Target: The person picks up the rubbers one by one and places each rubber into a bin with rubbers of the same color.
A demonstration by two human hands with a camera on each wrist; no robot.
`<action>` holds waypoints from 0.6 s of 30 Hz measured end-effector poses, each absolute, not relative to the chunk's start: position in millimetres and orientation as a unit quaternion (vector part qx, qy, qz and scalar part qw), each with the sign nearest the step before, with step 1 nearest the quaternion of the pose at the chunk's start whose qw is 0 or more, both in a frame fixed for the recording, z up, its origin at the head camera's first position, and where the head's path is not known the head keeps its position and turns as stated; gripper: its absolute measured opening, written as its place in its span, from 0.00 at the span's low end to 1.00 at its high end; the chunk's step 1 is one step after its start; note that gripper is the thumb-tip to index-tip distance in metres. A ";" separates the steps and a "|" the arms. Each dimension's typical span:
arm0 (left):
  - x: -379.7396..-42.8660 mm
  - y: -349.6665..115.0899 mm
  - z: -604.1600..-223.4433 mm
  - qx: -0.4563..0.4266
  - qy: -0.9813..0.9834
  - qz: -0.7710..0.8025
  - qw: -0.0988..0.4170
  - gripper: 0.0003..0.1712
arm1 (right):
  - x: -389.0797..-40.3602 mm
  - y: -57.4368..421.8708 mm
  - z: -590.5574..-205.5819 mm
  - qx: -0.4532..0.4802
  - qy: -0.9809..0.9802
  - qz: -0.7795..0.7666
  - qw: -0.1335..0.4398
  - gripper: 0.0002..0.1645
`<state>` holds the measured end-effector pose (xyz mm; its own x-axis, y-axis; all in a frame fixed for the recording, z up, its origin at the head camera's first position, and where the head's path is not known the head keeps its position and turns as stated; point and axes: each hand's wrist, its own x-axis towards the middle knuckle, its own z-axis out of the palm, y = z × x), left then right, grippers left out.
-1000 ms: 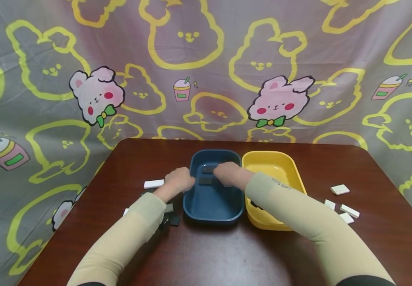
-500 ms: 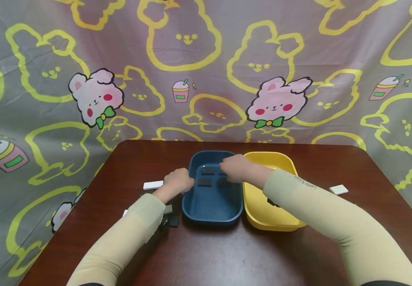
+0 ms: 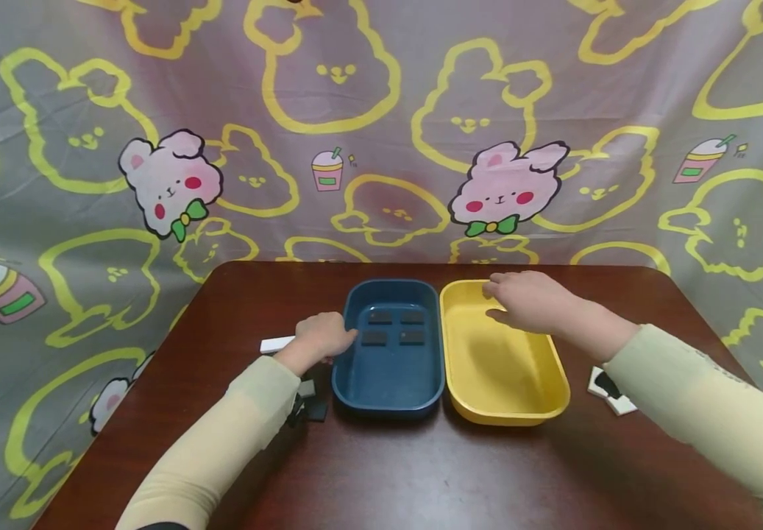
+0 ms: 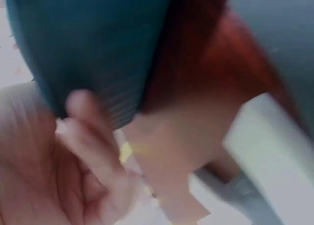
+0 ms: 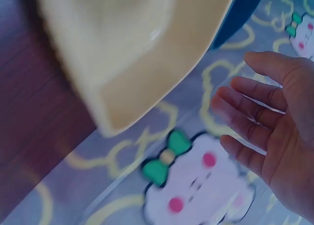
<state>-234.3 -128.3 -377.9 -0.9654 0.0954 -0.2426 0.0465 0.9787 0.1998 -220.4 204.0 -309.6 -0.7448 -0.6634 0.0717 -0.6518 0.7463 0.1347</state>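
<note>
My left hand (image 3: 324, 337) is at the left rim of the blue bin (image 3: 391, 408), thumb over the edge and fingers down the outer wall. In the left wrist view the fingers (image 4: 93, 141) bend against that wall, blurred. Several dark rectangular tiles (image 3: 411, 338) lie in two rows on the bin's floor. Over the far right part of the yellow bin (image 3: 507, 418) is my right hand (image 3: 530, 300), fingers spread and thumb apart, with nothing in it. The right wrist view shows its bare palm (image 5: 289, 141) beside the bin's corner.
The bins stand side by side on a dark red-brown table (image 3: 394, 471). White pieces (image 3: 619, 405) lie to the right, partly behind my forearm. At the left are a white bar (image 3: 277, 344) and dark pieces (image 3: 317, 411). A patterned cloth (image 3: 381, 132) hangs behind the table.
My right hand has left the blue bin and moved right over the yellow one, its fingers opening out. A fuller set of dark tiles now shows in the blue bin. My left hand stays put.
</note>
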 end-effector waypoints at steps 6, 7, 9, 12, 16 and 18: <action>-235.5 -116.6 -355.4 0.085 0.996 -0.033 -0.017 0.34 | -210.8 247.7 -310.3 0.291 -0.955 -0.019 0.048 0.12; -234.5 -112.6 -350.8 0.098 0.994 -0.033 -0.039 0.34 | -210.2 254.1 -310.8 0.283 -0.958 -0.012 0.049 0.11; -231.2 -101.7 -343.4 0.133 0.989 -0.011 -0.062 0.33 | -209.8 266.9 -312.4 0.269 -0.962 0.002 0.056 0.10; -224.0 -79.6 -338.7 0.193 0.979 0.038 -0.049 0.31 | -209.6 284.3 -315.3 0.244 -0.967 0.016 0.067 0.09; -216.1 -48.4 -344.7 0.247 0.965 0.082 0.013 0.31 | -211.2 303.6 -322.3 0.208 -0.976 0.029 0.062 0.07; -213.1 -35.2 -349.2 0.254 0.961 0.091 0.053 0.32 | -213.0 312.9 -327.8 0.195 -0.979 0.033 0.053 0.07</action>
<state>-213.1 -35.2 -349.2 -0.8649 0.4989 -0.0551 0.4796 0.8538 0.2023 -213.0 312.9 -327.8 -0.9183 -0.3783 0.1168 -0.3854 0.9217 -0.0446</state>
